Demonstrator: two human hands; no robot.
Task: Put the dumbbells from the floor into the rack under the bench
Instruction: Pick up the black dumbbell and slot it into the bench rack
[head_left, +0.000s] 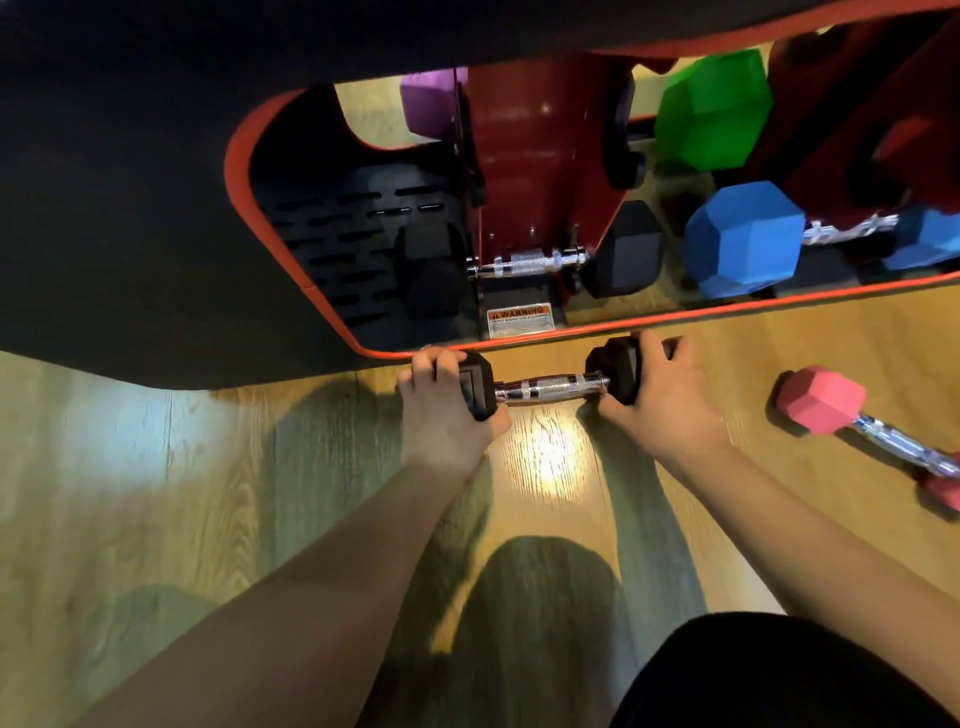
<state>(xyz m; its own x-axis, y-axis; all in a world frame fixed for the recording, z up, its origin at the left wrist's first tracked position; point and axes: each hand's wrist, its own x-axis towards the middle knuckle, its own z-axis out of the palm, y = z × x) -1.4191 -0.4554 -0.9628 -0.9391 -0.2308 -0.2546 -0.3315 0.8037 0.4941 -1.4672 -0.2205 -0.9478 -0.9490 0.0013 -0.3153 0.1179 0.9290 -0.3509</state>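
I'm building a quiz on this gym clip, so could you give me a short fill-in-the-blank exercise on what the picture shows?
1. Both hands, the left hand and the right hand, hold the ____ dumbbell by its ends.
2. The dumbbell lying on the floor to the right is ____.
3. In the rack, above the blue dumbbell, sits a ____ one.

Missing words: black; pink; green
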